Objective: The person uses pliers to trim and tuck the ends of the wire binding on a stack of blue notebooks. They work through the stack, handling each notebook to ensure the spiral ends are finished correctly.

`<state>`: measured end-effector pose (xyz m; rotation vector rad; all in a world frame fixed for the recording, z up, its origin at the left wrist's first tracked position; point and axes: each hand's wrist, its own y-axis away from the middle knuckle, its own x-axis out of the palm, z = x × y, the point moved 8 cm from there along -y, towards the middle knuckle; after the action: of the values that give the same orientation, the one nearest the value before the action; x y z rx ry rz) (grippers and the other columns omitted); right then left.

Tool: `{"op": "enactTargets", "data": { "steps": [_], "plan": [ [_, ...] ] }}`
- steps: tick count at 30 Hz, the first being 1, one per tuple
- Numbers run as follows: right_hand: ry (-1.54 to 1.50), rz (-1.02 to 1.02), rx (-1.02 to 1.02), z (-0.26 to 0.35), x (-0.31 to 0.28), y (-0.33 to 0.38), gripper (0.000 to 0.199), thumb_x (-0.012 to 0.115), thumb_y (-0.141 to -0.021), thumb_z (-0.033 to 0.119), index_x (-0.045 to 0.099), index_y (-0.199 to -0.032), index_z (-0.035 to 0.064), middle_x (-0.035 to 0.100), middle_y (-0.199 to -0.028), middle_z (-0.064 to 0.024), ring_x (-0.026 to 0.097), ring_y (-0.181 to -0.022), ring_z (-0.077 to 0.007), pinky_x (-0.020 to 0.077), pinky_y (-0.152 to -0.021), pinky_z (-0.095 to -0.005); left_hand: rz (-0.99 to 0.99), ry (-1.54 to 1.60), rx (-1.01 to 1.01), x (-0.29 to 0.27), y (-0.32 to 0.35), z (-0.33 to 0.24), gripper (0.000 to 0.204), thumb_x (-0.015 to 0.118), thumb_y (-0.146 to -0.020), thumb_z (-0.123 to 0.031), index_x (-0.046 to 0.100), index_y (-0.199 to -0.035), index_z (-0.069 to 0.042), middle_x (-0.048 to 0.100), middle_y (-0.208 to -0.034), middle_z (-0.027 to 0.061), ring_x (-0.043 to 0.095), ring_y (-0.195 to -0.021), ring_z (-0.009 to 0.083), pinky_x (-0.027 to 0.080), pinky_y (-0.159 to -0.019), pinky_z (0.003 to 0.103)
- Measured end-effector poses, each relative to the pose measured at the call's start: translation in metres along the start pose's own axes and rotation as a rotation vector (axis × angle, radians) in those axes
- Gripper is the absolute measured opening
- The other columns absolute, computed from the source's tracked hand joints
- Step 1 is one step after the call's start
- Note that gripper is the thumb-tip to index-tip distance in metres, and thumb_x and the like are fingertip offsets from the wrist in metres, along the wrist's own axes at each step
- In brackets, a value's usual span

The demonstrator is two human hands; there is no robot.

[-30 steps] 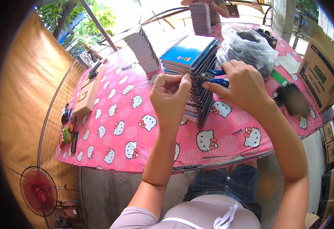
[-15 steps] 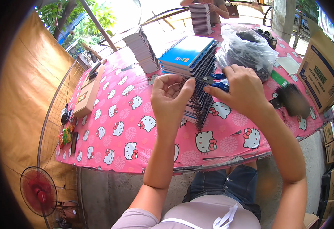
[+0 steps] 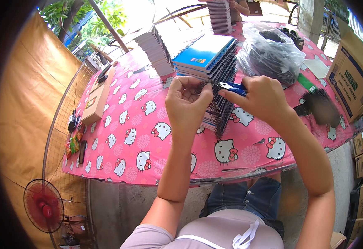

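Note:
A stack of blue spiral notebooks [image 3: 206, 54] lies on the pink patterned table [image 3: 140, 137], spines toward me. My left hand [image 3: 187, 103] pinches the black wire spiral [image 3: 219, 112] at the near end of the stack. My right hand [image 3: 262, 97] grips blue-handled pliers [image 3: 231, 87], whose tip meets the wire right beside my left fingers. Both hands hover over the near edge of the stack.
A clear plastic bag of black coils [image 3: 271, 54] sits right of the stack. More notebook stacks [image 3: 154, 47] stand behind, and another person's hand [image 3: 239, 6] at the far edge. Cardboard boxes [image 3: 349, 76] at right, small boxes [image 3: 96, 99] at left, a red fan [image 3: 42, 205] below.
My hands have stayed at the wire spiral, shifting only slightly; the pliers remain at the coil's end.

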<state>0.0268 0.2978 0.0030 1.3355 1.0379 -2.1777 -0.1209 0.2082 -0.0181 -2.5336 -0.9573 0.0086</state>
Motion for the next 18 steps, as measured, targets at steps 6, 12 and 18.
{"op": "enactTargets", "data": {
  "steps": [6,12,18],
  "plan": [
    [0.067,-0.235,-0.115,0.000,-0.009,0.013,0.067,0.060,-0.076,0.065,0.061,-0.069,-0.0010,0.062,-0.067,-0.0180,0.064,-0.062,-0.0327,0.0499,-0.059,-0.0412,0.003,0.033,0.008,-0.009,-0.001,0.006,0.023,0.069,-0.077,0.001,0.055,-0.096,0.002,0.061,-0.094,0.0109,0.062,-0.080,0.0142,0.051,-0.063,0.025],
    [0.047,-0.134,-0.058,0.004,0.000,0.006,0.065,0.059,-0.077,0.064,0.063,-0.076,-0.0006,0.063,-0.070,-0.0162,0.065,-0.065,-0.0315,0.0507,-0.060,-0.0406,0.038,-0.022,0.013,0.000,0.000,0.000,0.026,0.070,-0.078,-0.002,0.054,-0.098,0.003,0.061,-0.093,0.0118,0.063,-0.077,0.0148,0.051,-0.058,0.025],
    [0.042,-0.065,-0.007,-0.005,0.005,0.015,0.063,0.062,-0.076,0.062,0.061,-0.079,-0.0007,0.062,-0.075,-0.0159,0.064,-0.068,-0.0323,0.0492,-0.061,-0.0409,0.038,0.028,-0.055,-0.010,0.001,0.011,0.031,0.072,-0.077,-0.003,0.052,-0.099,0.004,0.061,-0.093,0.0119,0.062,-0.076,0.0134,0.051,-0.057,0.024]
  ]
}}
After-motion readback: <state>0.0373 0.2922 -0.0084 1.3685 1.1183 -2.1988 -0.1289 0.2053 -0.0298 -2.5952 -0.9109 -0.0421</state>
